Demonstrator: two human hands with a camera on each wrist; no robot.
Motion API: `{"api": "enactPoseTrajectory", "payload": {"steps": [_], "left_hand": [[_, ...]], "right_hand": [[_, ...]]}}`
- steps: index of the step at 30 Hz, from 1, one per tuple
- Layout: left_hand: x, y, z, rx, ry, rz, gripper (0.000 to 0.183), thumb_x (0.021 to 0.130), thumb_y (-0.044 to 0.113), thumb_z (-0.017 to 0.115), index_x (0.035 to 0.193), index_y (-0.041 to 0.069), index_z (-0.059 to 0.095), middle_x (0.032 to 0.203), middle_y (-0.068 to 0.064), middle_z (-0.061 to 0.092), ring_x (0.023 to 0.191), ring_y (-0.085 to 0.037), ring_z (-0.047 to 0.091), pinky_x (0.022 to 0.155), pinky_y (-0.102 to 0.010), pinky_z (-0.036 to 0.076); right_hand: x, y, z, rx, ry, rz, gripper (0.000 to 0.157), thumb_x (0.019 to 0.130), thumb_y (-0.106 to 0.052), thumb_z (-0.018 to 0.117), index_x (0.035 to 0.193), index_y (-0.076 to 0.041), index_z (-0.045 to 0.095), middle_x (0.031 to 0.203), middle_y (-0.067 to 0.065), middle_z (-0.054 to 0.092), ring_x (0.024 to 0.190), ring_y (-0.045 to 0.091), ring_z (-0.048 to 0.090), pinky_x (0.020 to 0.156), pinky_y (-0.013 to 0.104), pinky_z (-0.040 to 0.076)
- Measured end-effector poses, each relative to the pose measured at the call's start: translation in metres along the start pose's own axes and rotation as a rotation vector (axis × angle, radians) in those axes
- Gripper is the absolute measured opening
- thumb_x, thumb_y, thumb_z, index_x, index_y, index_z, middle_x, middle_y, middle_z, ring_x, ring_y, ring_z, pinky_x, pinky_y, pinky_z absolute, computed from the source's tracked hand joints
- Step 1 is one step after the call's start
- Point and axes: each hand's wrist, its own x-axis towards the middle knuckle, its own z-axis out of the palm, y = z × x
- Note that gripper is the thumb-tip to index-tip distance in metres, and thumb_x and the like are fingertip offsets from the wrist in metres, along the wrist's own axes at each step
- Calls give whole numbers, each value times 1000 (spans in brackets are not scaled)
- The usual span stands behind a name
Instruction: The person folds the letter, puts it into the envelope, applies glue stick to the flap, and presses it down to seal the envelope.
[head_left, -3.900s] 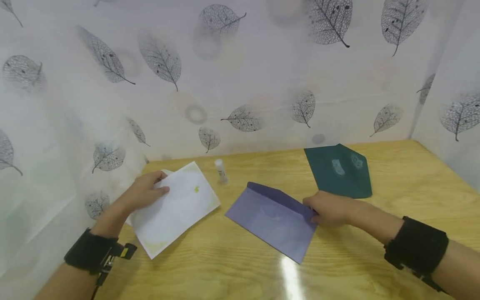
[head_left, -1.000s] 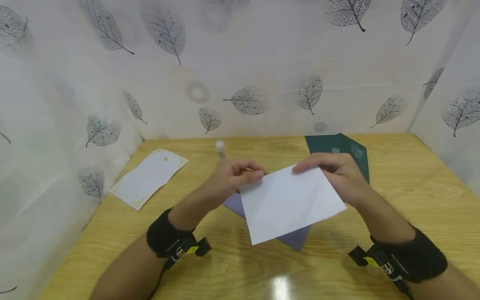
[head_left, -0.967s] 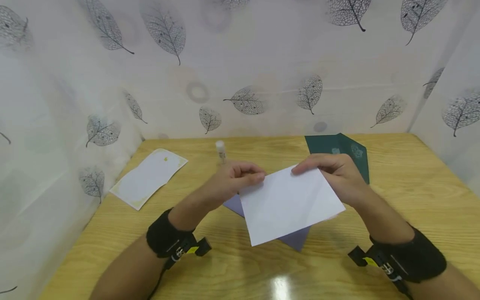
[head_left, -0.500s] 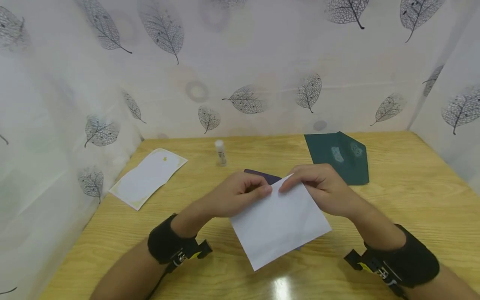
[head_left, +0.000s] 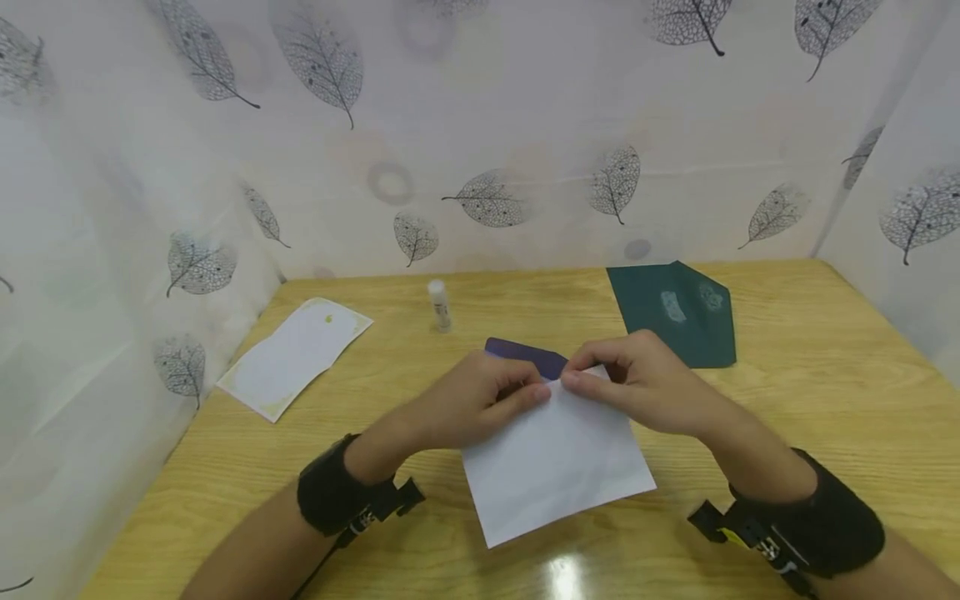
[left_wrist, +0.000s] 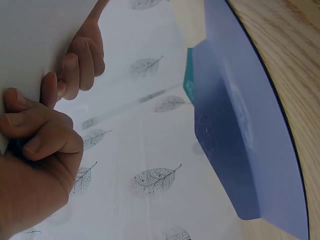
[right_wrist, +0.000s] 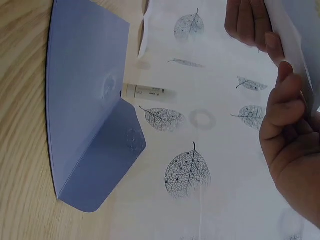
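Observation:
A sheet of white paper [head_left: 558, 462] is held up over the middle of the table. My left hand [head_left: 487, 400] pinches its top edge between thumb and fingers, and my right hand [head_left: 637, 383] pinches the same edge just beside it. In the left wrist view both hands show close together at the paper's edge. Beneath the sheet lies a purple envelope [head_left: 536, 354], mostly hidden in the head view. From the right wrist, that envelope [right_wrist: 85, 90] shows its flap raised and a clear patch on its body.
A dark green envelope [head_left: 697, 333] with its flap spread lies at the back right. A glue stick [head_left: 440, 308] stands upright behind the hands. White paper with yellowish corners [head_left: 296, 358] lies at the left. A leaf-print curtain [head_left: 487, 150] surrounds the table [head_left: 825, 400].
Earlier the left hand held white paper at the left and the right hand the purple envelope. Now both pinch one sheet, lowered slightly, with the right hand shifted closer to the left.

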Motion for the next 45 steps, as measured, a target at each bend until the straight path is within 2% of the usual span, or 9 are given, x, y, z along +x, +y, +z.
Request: {"api": "enactPoseTrajectory", "payload": {"steps": [5, 13, 19, 23, 28, 32, 36, 41, 45], "left_hand": [[0, 0, 1, 11, 11, 33, 21, 96, 25, 48, 82, 16, 61, 64, 11, 54, 51, 4, 47, 45, -17, 41], [0, 1, -2, 26, 21, 56, 19, 95, 23, 49, 84, 15, 62, 65, 11, 55, 52, 5, 47, 45, -16, 42], [-3, -1, -11, -11, 15, 92, 18, 95, 21, 50, 81, 15, 61, 64, 11, 54, 51, 4, 46, 44, -17, 42], [-4, -3, -17, -41, 36, 70, 18, 94, 21, 52, 80, 15, 61, 61, 9, 53, 49, 2, 46, 42, -19, 41], [-5, -6, -21, -133, 177, -61, 13, 93, 20, 54, 85, 12, 61, 63, 4, 56, 49, -7, 51, 41, -27, 45], [-4, -7, -24, -250, 340, -166, 11, 91, 14, 55, 90, 5, 61, 68, -5, 60, 52, -16, 56, 42, -33, 49], [0, -7, -25, -309, 491, -215, 12, 91, 12, 56, 95, 1, 60, 72, -9, 62, 55, -21, 57, 45, -35, 50], [3, -7, -20, -349, 632, -198, 16, 90, 11, 57, 101, 0, 59, 73, -12, 64, 56, -23, 57, 47, -33, 50], [4, -6, -15, -367, 637, -151, 19, 90, 8, 55, 107, 0, 56, 74, -14, 65, 57, -21, 58, 47, -31, 50]], "right_hand": [[0, -3, 1, -57, 34, -8, 13, 90, -14, 58, 81, -23, 63, 62, -11, 55, 46, 7, 46, 38, 25, 40], [-3, -3, -4, 11, 68, -2, 14, 89, -10, 58, 80, -19, 62, 61, -6, 56, 43, 9, 47, 34, 28, 42], [-2, 0, -7, -7, 118, -58, 18, 87, -3, 58, 80, -19, 63, 60, -7, 55, 44, 9, 47, 36, 23, 41], [-2, 3, -9, 28, 168, -94, 20, 86, 3, 56, 80, -15, 62, 59, -4, 52, 45, 9, 45, 37, 24, 39], [-1, 6, -13, 163, 167, -112, 26, 94, 2, 42, 81, -9, 62, 60, 1, 52, 46, 13, 42, 36, 29, 35], [0, 8, -15, 342, 102, -229, 35, 100, -6, 28, 91, -1, 62, 66, 6, 54, 48, 16, 43, 34, 31, 33], [1, 9, -12, 444, 40, -331, 30, 99, -8, 32, 92, 4, 59, 69, 10, 57, 50, 16, 47, 36, 32, 37], [-1, 6, -5, 325, 69, -254, 16, 89, 8, 47, 86, -1, 60, 66, 5, 60, 50, 15, 50, 40, 28, 42], [-2, 3, -1, 237, 165, -154, 19, 85, 10, 52, 83, -6, 61, 61, 1, 59, 48, 15, 52, 39, 26, 41]]}}
